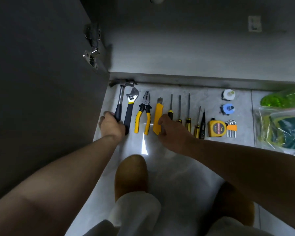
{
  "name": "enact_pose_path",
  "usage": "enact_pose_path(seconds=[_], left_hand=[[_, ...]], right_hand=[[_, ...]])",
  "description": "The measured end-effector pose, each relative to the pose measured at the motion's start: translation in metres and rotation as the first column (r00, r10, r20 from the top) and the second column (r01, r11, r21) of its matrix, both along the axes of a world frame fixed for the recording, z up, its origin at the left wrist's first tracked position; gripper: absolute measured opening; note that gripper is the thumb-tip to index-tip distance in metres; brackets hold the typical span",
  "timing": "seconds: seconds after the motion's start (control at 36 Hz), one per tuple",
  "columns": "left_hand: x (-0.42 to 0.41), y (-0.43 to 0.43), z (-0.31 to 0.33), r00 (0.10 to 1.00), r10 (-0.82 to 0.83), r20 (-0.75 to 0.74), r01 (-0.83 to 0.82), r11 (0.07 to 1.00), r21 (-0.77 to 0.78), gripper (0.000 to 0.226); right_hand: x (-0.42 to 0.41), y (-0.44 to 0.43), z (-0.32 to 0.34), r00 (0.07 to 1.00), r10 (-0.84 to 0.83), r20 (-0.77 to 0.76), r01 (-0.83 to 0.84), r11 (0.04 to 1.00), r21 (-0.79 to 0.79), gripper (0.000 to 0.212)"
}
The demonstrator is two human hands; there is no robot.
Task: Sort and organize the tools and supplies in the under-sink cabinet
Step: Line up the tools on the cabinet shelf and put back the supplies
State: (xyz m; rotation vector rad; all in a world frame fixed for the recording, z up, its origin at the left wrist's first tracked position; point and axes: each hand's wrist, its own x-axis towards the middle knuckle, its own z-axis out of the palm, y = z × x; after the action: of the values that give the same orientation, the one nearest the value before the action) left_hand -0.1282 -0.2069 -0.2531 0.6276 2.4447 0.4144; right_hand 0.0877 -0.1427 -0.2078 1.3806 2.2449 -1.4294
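Closest to the lens I log two pale trouser legs (pixel 136 212) and a pair of tan shoes (pixel 131 174) planted on the light tiled floor (pixel 169 167), with both bare forearms reaching forward over them. My left hand (pixel 111 127) is at the far left of the row, fingers curled round the dark grip of the hammer (pixel 121 97), whose head lies against the cabinet's bottom ledge (pixel 194 80). Just beside the hammer lies the adjustable wrench (pixel 130 106), jaw end toward the cabinet, then the yellow-handled pliers (pixel 144 113), then the yellow utility knife (pixel 157 114), all lying parallel on the floor. My right hand (pixel 174 132) rests low over the middle of the row, fingers loosely spread and holding nothing that I can see; the thumb lies at the knife's edge and the fingertips cover the lower handle of the first screwdriver (pixel 171 104). Two more long screwdrivers (pixel 188 113) follow to the right, then a short screwdriver (pixel 197 123) and a black tester pen (pixel 202 126). Next comes the yellow tape measure (pixel 215 128), touching or nearly touching a set of hex keys (pixel 231 128) in an orange holder. Behind those, apart from them, stand a white fitting (pixel 228 94) and a blue fitting (pixel 227 109). At the right edge lie clear plastic bags (pixel 279 130) with green contents. On the left, the dark cabinet door (pixel 41 82) stands open, its metal hinge (pixel 92 46) showing; the cabinet interior (pixel 177 53) is dim.
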Motion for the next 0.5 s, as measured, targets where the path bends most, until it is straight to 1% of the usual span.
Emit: enact_pose_path(seconds=[0.08,0.17,0.28,0.39,0.5], left_hand=[[0.004,0.0,0.001,0.991,0.091,0.1,-0.095,0.995,0.041,0.026],[0.013,-0.005,0.005,0.965,0.119,0.232,-0.145,0.985,0.096,0.012],[0.029,-0.019,0.011,0.908,0.141,0.394,-0.215,0.965,0.149,0.016],[0.046,-0.031,0.02,0.865,0.138,0.482,-0.261,0.945,0.198,0.008],[0.067,-0.035,0.032,0.837,0.077,0.542,-0.262,0.926,0.273,0.016]], right_hand=[[-0.01,-0.001,0.0,1.0,-0.022,0.011,0.023,0.998,-0.053,0.033],[-0.019,-0.001,0.003,0.999,-0.031,0.008,0.032,0.995,-0.094,0.029],[-0.032,-0.005,0.011,0.997,-0.071,-0.02,0.066,0.979,-0.19,0.023],[-0.04,-0.007,0.016,0.989,-0.14,-0.053,0.121,0.956,-0.267,0.032],[-0.045,-0.005,0.02,0.975,-0.212,-0.069,0.185,0.94,-0.286,0.045]])
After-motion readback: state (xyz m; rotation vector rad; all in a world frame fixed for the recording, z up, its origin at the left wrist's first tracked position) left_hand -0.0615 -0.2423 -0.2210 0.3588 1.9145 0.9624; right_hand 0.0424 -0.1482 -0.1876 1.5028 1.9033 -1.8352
